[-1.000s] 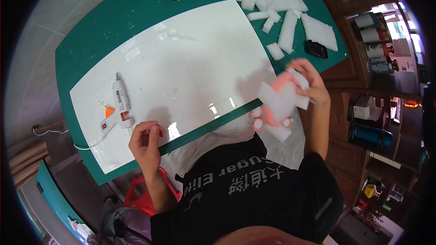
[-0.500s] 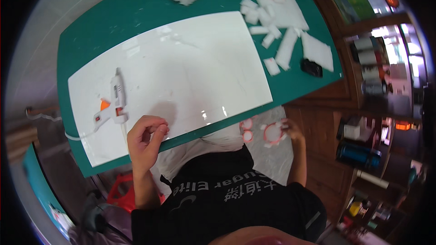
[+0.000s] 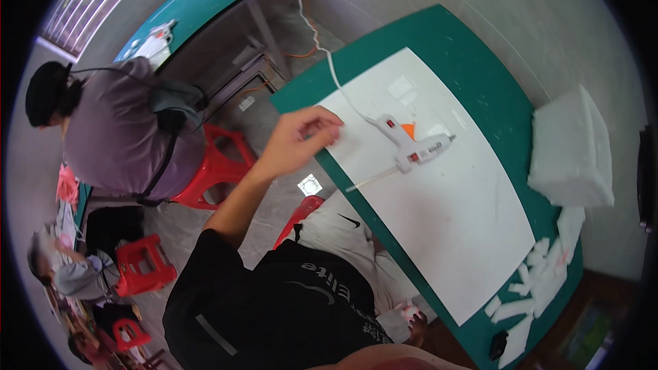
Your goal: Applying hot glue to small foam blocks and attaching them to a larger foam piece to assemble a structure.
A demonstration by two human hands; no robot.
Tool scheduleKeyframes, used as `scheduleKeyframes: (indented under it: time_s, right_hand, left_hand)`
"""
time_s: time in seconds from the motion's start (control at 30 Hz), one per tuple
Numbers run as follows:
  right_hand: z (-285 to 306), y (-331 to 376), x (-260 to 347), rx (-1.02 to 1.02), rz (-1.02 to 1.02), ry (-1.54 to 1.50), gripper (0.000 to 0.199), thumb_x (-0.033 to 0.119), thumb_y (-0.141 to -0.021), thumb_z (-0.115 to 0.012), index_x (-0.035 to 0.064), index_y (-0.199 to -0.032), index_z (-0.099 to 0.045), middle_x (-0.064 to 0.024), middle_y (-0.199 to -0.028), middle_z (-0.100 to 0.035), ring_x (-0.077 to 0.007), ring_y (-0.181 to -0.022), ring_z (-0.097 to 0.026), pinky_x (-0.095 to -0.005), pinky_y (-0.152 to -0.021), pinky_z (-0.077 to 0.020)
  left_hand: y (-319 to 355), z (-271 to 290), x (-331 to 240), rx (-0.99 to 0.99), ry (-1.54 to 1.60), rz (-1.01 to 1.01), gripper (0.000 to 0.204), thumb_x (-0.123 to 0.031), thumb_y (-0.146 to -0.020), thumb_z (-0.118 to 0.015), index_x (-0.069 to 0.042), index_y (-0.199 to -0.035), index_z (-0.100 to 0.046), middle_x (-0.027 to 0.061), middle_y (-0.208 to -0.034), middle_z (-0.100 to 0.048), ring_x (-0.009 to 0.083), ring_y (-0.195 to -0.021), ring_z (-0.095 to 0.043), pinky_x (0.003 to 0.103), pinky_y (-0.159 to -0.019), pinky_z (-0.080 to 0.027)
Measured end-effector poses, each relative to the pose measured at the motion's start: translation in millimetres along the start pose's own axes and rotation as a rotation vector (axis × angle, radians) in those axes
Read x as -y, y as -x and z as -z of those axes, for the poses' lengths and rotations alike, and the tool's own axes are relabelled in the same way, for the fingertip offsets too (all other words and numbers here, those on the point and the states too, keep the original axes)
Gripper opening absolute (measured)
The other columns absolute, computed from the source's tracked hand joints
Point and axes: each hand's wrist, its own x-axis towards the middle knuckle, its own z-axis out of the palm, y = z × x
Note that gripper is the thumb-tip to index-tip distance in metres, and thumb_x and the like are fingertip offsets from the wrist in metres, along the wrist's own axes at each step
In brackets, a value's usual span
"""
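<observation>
My left hand [image 3: 308, 136] hovers by the near edge of the white board [image 3: 473, 199]. Its fingers are loosely curled, the thumb stands apart, and nothing shows between them. Beyond it on the board lies a white glue gun [image 3: 418, 153] with an orange trigger, a clear glue stick [image 3: 370, 179] jutting from its back. Low in view, beside my lap, my right hand [image 3: 417, 329] is closed at a small white piece with red marks [image 3: 409, 312]. My body and the table edge partly hide that hand, so the piece's kind is unclear.
The board rests on a green table [image 3: 493, 82]. A white foam-like block [image 3: 572, 147] stands at its far right; white foam scraps [image 3: 541, 274] and a small black object [image 3: 499, 345] lie nearer. A white cord [image 3: 332, 72] runs leftward. A person [image 3: 130, 123] sits left on a red stool [image 3: 223, 164].
The view has swung left, bringing seated people and another table into sight. My right hand is now lower, by my lap, with the red-marked piece. My left hand stays near the board's edge.
</observation>
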Motion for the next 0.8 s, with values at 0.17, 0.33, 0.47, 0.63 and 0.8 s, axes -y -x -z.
scheduleKeyframes:
  time_s: [0.17,0.33,0.47,0.63,0.8]
  right_hand:
    - [-11,4,20,0.098,-0.245,-0.054,0.041,0.025,-0.094,-0.057,0.025,-0.134,-0.05,-0.0019,-0.12,-0.059,-0.0227,-0.1,-0.06,-0.042,-0.082,-0.048]
    - [0,-37,-24,0.21,-0.119,-0.169,0.04,0.027,-0.093,-0.058,0.0219,-0.133,-0.051,-0.0037,-0.114,-0.062,-0.0227,-0.091,-0.063,-0.0434,-0.077,-0.0508]
    - [7,26,-148,0.202,0.15,-0.128,0.04,0.025,-0.093,-0.059,0.0169,-0.131,-0.052,-0.0057,-0.113,-0.063,-0.0233,-0.091,-0.065,-0.0402,-0.071,-0.0531]
    - [89,-13,-71,-0.277,0.503,0.158,0.037,0.016,-0.092,-0.06,0.0077,-0.127,-0.054,-0.0084,-0.112,-0.065,-0.0255,-0.098,-0.066,-0.0349,-0.069,-0.0545]
    - [89,93,17,-0.318,0.222,-0.481,0.039,0.007,-0.087,-0.059,0.0005,-0.126,-0.055,-0.0121,-0.101,-0.067,-0.0201,-0.078,-0.067,-0.033,-0.064,-0.0552]
  left_hand:
    - [10,65,14,-0.185,0.023,-0.011,0.016,-0.001,-0.092,-0.064,0.003,-0.108,-0.065,0.0032,-0.091,-0.066,0.0072,-0.078,-0.06,0.022,-0.073,-0.05]
    - [-9,71,19,-0.227,-0.15,-0.059,0.019,0.001,-0.09,-0.066,0.002,-0.109,-0.065,0.0025,-0.092,-0.066,0.006,-0.08,-0.059,0.021,-0.074,-0.048]
    - [-19,91,27,-0.252,-0.262,0.033,0.025,0.002,-0.087,-0.07,0.003,-0.111,-0.063,0.0063,-0.102,-0.067,0.0082,-0.085,-0.063,0.021,-0.078,-0.049]
    - [-106,37,51,-0.081,-0.134,-0.099,0.03,0.005,-0.085,-0.072,0.006,-0.112,-0.06,0.0131,-0.101,-0.07,0.0123,-0.089,-0.068,0.023,-0.085,-0.051]
    - [-153,-29,20,0.077,-0.095,-0.169,0.025,0.001,-0.087,-0.071,0.007,-0.109,-0.061,0.0125,-0.095,-0.068,0.0125,-0.075,-0.069,0.022,-0.07,-0.054]
